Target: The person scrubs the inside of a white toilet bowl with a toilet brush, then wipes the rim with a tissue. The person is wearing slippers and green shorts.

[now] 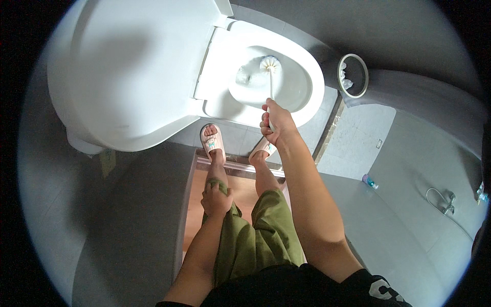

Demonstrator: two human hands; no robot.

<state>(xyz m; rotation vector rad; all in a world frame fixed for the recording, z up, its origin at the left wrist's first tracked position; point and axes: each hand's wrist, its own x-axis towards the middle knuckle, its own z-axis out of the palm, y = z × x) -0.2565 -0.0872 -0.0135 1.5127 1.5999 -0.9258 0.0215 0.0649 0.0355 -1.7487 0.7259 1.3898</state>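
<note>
My right hand grips the white handle of a toilet brush over the near rim of the toilet. The round bristle head is inside the white toilet bowl, toward its far wall, beside the water at the bottom. My left hand holds no object and rests on my left knee, over the hem of my green shorts. The toilet seat is not clearly told apart from the bowl's rim, while the large white lid stands raised at left.
A waste bin with a pale rim and white paper stands right of the toilet. My feet wear pink slippers near a door sill. A stone kerb borders a shower area with a bottle and a shower mixer.
</note>
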